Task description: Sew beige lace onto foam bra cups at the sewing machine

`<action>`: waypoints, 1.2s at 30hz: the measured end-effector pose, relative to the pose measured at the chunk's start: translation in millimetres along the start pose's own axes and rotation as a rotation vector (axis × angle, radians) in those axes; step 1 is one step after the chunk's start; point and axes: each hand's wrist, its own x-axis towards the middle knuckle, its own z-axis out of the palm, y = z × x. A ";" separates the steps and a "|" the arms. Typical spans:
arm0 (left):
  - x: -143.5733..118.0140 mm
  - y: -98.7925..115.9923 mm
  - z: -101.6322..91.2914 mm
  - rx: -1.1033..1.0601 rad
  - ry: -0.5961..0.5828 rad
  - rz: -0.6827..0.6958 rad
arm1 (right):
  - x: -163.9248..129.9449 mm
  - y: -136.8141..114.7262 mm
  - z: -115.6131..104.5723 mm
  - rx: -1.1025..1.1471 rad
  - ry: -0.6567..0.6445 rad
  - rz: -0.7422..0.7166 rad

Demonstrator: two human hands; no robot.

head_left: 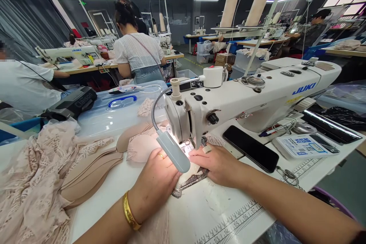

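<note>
A beige bra (pixel 141 148) with a padded cup lies under the head of a white sewing machine (pixel 228 91), left of the needle area. My left hand (pixel 157 177), with a ring and a gold bangle, is closed on its fabric just left of the needle; the lamp hides some fingers. From the right, my right hand (pixel 224 164) reaches in beside the presser foot, fingers closed on the same work at the needle. A grey lamp head (pixel 173 151) on a bendy neck lights the spot. The needle tip is hidden.
Beige cup pads (pixel 91 171) and lace fabric (pixel 34 183) are piled on the left. A black phone (pixel 251 148) and a white box (pixel 304 145) lie on the right. Behind stands a clear lidded bin (pixel 122 110). A co-worker (pixel 138 53) sits ahead.
</note>
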 end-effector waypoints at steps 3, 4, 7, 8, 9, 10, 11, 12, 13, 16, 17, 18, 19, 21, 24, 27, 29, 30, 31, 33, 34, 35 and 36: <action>1.4 -1.2 -0.3 0.009 -0.011 -0.012 | 1.0 0.2 0.2 0.008 0.003 0.020; 1.8 -1.5 -0.4 0.010 -0.012 -0.014 | 1.3 0.2 0.0 0.010 0.000 0.027; 2.2 -2.3 -0.2 0.017 -0.007 -0.015 | 2.1 0.0 -0.2 0.014 -0.007 0.049; 2.2 -2.5 0.0 0.022 -0.006 -0.015 | 2.2 0.1 -0.2 0.017 -0.008 0.056; 2.0 -2.6 0.3 0.029 -0.003 -0.014 | 2.4 0.1 -0.1 0.020 -0.010 0.063; 1.8 -2.6 0.6 0.036 0.003 -0.010 | 2.6 0.2 0.1 0.023 -0.013 0.069; 1.6 -2.6 0.9 0.043 0.009 -0.005 | 2.8 0.3 0.3 0.025 -0.017 0.075; 1.4 -2.6 1.2 0.049 0.014 -0.002 | 3.0 0.3 0.3 0.027 -0.021 0.082; 1.3 -2.6 1.5 0.051 0.018 -0.001 | 3.4 0.3 0.3 0.026 -0.025 0.089; 1.5 -3.3 2.1 0.057 0.007 -0.009 | 5.0 0.3 0.0 0.021 -0.043 0.119; 1.7 -3.9 2.2 0.062 0.002 -0.015 | 5.6 0.4 0.0 0.018 -0.052 0.132; 2.0 -4.6 2.4 0.069 -0.002 -0.022 | 6.2 0.8 0.2 0.016 -0.060 0.144; 2.3 -5.4 2.6 0.076 -0.003 -0.029 | 6.7 1.3 0.7 0.014 -0.066 0.152; 2.9 -7.1 3.1 0.082 0.001 -0.048 | 7.4 2.8 2.0 0.009 -0.073 0.159; 3.0 -8.3 4.5 0.069 0.007 -0.078 | 8.0 4.5 2.8 0.006 -0.064 0.163; 2.9 -8.3 4.9 0.058 -0.005 -0.104 | 8.6 4.0 0.8 0.031 -0.015 0.158; 3.3 -9.5 2.0 0.038 -0.027 -0.128 | 9.2 3.5 0.2 0.047 0.027 0.145; 3.6 -10.7 -1.5 0.020 -0.040 -0.144 | 9.7 3.8 0.9 0.051 0.045 0.140; 3.9 -12.3 -6.5 0.002 -0.048 -0.163 | 10.5 4.6 2.4 0.054 0.063 0.136; 4.0 -15.8 -21.6 -0.035 -0.058 -0.206 | 12.6 7.9 6.9 0.056 0.093 0.127; 3.4 -17.0 -31.3 -0.064 -0.065 -0.225 | 13.7 10.1 9.3 0.054 0.109 0.122; 2.0 -17.2 -41.6 -0.109 -0.081 -0.243 | 14.5 12.4 11.3 0.047 0.123 0.118; -0.2 -16.1 -51.8 -0.174 -0.110 -0.267 | 14.8 14.4 12.4 0.036 0.138 0.118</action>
